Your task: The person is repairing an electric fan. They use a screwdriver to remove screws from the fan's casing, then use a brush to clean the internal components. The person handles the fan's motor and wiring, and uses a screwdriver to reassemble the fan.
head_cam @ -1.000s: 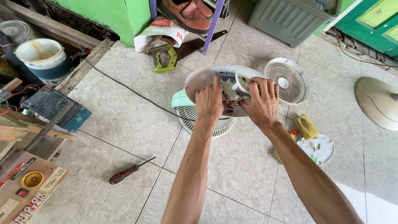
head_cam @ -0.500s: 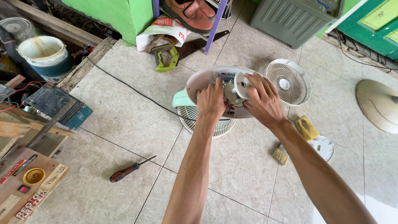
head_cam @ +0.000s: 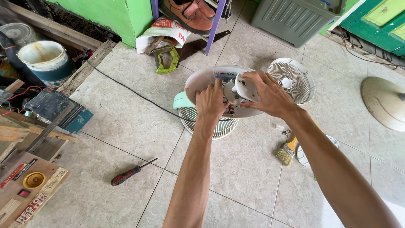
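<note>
1. Fan base [head_cam: 198,84], white oval shell, held up over the tiled floor [head_cam: 126,122] near the middle of the view, open underside facing the camera, wiring visible inside.
2. Small white round part [head_cam: 247,86] sits at the base's centre.
3. Right hand [head_cam: 270,95]: fingers curled and pinching that round part from the right.
4. Left hand [head_cam: 211,103]: fingers pressed against the base's inner face, just left of the round part; cannot tell if it clamps anything.
5. Fan grille [head_cam: 215,124] lies flat on the floor directly under the base; a second grille [head_cam: 291,80] lies just right of it.
6. Black cable [head_cam: 126,88] runs across the floor from the upper left toward the base.
7. Paintbrush [head_cam: 287,152] on the floor under the right forearm.
8. Red-handled screwdriver [head_cam: 126,175] on the floor, lower left, well apart from the hands.
9. Green-handled saw [head_cam: 168,57] near the green wall at the top edge.
</note>
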